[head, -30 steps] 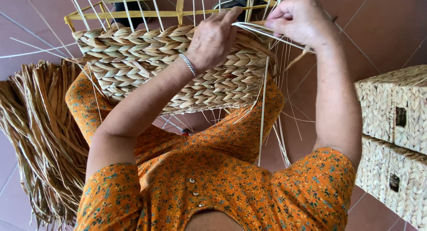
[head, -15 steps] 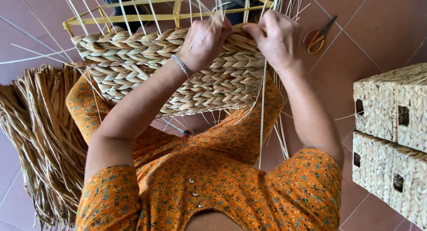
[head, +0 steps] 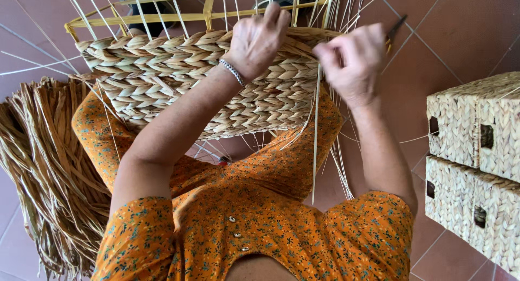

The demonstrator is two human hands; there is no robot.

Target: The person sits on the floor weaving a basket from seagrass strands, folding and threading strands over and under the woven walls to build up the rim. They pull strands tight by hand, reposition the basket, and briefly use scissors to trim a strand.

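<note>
The half-woven basket [head: 179, 91] is matt, rough braided straw on a smooth yellow frame [head: 208, 13] above glossy terracotta tiles [head: 460, 37].

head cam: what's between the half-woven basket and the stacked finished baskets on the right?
Mostly bare red floor tiles, crossed by loose pale strands hanging from the half-woven basket. The right hand and forearm reach across. Stacked baskets stand apart.

Red tiled floor [head: 466, 32]
Finished woven boxes [head: 476, 167] stacked right of the fingers; a dry straw bundle [head: 49, 172] lies left, below them.
</note>
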